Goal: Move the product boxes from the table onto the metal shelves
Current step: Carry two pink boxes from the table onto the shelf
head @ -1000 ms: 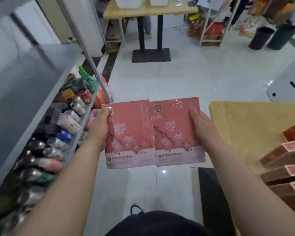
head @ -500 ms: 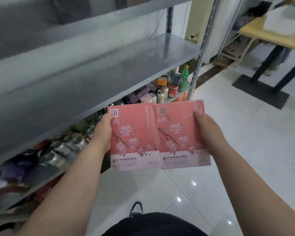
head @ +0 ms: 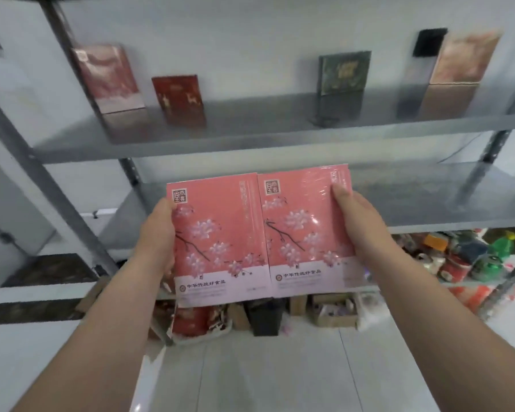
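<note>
At the far left we see a grey upright post (head: 81,120) of the metal shelves (head: 280,150) slanting up past the upper shelf (head: 250,138). Just right of it, on that shelf, stands a red-and-pink box (head: 107,78), upright and blurred.

Lower down, the left hand (head: 158,233) grips the left pink box (head: 217,242) by its left edge. The thumb lies on the front near the top corner, and the other fingers are hidden behind the box. Above, a dark red box (head: 179,99) stands on the upper shelf.

The 2 pink boxes, printed with blossom branches, are held side by side with their inner edges touching and their faces toward us. They are raised in front of the middle shelf (head: 428,197). The right pink box (head: 306,230) sits slightly higher than its neighbour.

Above it a dark green box (head: 344,72) stands upright on the upper shelf. The right hand (head: 357,224) clasps the right box by its right edge, thumb pressed on the front near the top corner. We cannot see its fingers behind.

Further right, a black panel (head: 430,46) is on the wall beside a pale pink box (head: 464,58), the 4th box on the upper shelf. Below the middle shelf, bottles and cans (head: 464,257) crowd a lower level.
</note>
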Motion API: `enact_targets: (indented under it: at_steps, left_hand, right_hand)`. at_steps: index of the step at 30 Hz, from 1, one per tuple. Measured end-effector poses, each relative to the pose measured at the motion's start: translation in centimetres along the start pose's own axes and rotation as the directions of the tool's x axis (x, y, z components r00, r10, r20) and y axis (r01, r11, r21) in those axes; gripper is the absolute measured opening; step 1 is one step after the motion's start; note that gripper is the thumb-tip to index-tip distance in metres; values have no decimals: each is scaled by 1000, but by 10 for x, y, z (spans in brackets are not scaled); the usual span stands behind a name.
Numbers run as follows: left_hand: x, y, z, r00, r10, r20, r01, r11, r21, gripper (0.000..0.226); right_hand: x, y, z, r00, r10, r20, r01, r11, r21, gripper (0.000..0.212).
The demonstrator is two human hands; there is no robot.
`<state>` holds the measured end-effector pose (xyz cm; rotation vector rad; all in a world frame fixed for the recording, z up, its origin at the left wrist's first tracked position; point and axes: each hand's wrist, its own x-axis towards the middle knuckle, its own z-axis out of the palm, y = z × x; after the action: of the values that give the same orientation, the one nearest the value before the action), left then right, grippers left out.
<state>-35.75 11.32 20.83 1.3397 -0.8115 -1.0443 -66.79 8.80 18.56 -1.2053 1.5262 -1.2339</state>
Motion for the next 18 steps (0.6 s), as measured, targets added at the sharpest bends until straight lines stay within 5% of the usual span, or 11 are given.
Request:
enact_targets:
  at_steps: [10, 18]
  left_hand:
    - [92, 110, -120, 963, 268, -34, -270, 960, -80, 16]
    - [169, 160, -169, 939, 343, 9, -340, 934, -110, 52]
  right_hand:
    - [59, -142, 158, 964, -243, 108, 237, 969, 71, 45]
    - [112, -198, 247, 937, -334, 105, 324, 940, 106, 40]
